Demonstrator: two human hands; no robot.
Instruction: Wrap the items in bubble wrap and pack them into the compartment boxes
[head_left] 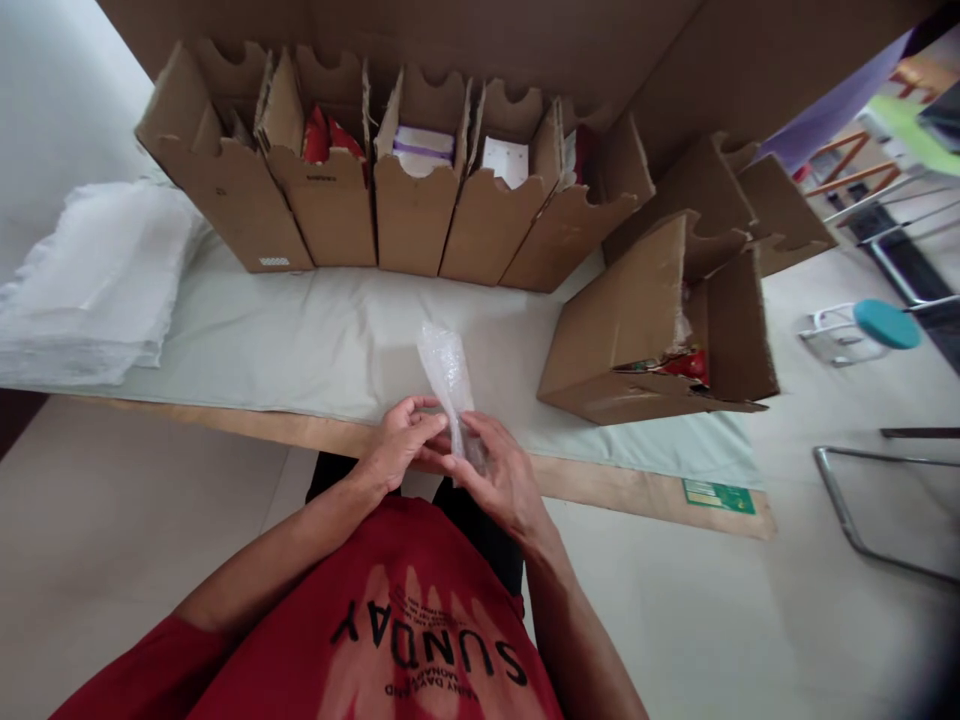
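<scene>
One long table (247, 425) fills the view, covered by a pale cloth (300, 340) that leaves the wooden front edge bare. Five upright cardboard boxes (416, 215) stand side by side along its back, open at the top, with red, white and purple packets showing inside some of them. To the right of that row a larger carton (622, 330) lies on its side, its open end turned right (something red shows inside). At the left end of the table rests a stack of white sheets (90, 280), touching the cloth. Off the table to the right, a stool (889, 323) with a teal seat stands on the floor.

Above the near edge of the table, the left hand (397, 445) and right hand (499, 475) are close together, both pinched on the lower end of a clear plastic bag (448, 375). The bag rises from the fingers and leans away toward the boxes, its upper end free above the cloth. A small green label (718, 495) sits on the wooden edge well to the right.
</scene>
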